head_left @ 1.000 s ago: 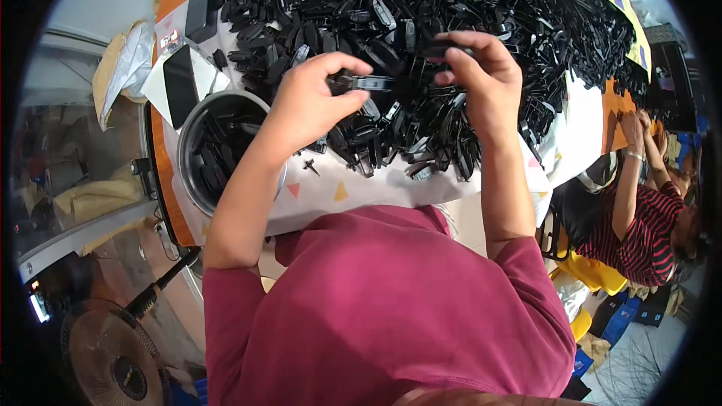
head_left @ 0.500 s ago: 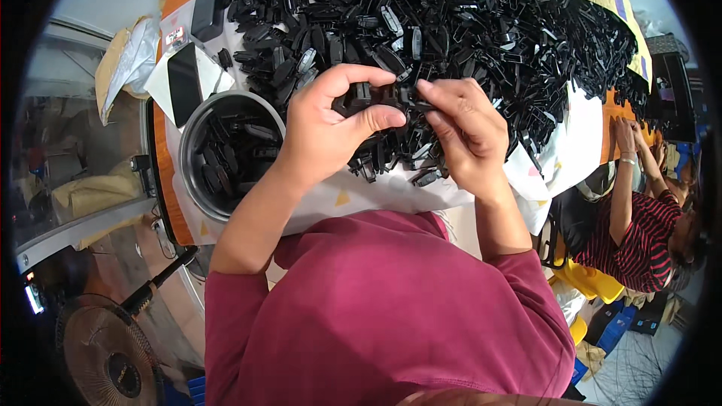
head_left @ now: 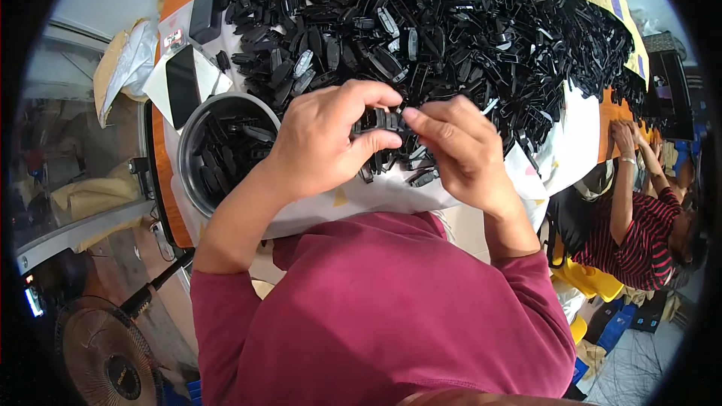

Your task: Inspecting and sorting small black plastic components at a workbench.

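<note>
Above the worktop [head_left: 167, 199], I'm pinching a black part [head_left: 385, 119] with the left hand [head_left: 322, 139], apparently adjusting its end with the right hand [head_left: 466, 150], whose grip I can't tell; next is needing steadiness.

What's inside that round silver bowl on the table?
Lots of small black pieces are heaped inside the round metal bowl. The left forearm covers its lower right part, and the pieces hide the bottom, so I can't see what's there.

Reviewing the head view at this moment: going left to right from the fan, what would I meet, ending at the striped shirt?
Fan → metal bowl → left hand → right hand → striped shirt.
</note>
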`<action>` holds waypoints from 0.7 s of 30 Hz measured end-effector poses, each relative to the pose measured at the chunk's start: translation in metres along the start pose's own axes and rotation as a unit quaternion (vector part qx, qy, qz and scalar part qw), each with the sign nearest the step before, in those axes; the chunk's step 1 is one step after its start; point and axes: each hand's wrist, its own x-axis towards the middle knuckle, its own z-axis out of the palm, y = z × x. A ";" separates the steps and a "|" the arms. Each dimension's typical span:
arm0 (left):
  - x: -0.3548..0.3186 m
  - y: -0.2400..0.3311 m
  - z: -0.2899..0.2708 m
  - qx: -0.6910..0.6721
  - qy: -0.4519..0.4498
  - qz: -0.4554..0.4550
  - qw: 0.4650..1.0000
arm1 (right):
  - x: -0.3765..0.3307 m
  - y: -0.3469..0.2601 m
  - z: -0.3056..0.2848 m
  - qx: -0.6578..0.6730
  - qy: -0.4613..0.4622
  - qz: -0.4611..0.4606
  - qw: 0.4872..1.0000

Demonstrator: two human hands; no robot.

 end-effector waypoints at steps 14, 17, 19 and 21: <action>-0.026 0.005 0.022 -0.476 0.139 -0.305 0.813 | -0.020 -0.020 0.043 0.378 0.070 0.346 0.856; -0.046 -0.002 0.002 -0.434 0.118 -0.324 0.832 | -0.017 -0.018 0.046 0.394 0.029 0.348 0.850; -0.068 -0.006 -0.026 -0.107 0.135 -0.336 0.926 | -0.008 0.005 0.036 0.211 -0.075 0.221 0.949; -0.083 -0.007 -0.050 0.114 0.173 -0.354 0.912 | -0.013 0.059 0.023 0.009 0.069 0.276 0.959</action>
